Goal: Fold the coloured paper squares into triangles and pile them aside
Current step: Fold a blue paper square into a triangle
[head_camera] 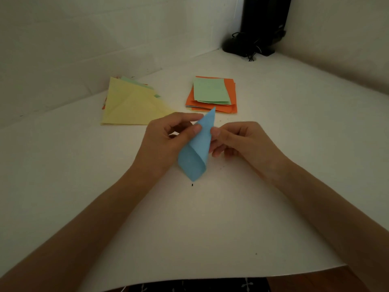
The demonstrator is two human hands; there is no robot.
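Paper is in mid-fold: the blue square (196, 152) hangs between both hands, just above the worktop (189, 228), bent over on itself with the fold loose and uncreased. The left hand (166, 142) pinches its upper edge between thumb and fingers (185, 118), and the right hand (237, 140) pinches the opposite side, probably to line the corners up before pressing. The finished triangles (130, 106) lie piled to the left, the unfolded squares (210, 91) stacked behind, both within easy reach

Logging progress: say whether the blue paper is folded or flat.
Partly folded: blue paper curls over itself, pinched by left hand and right hand.
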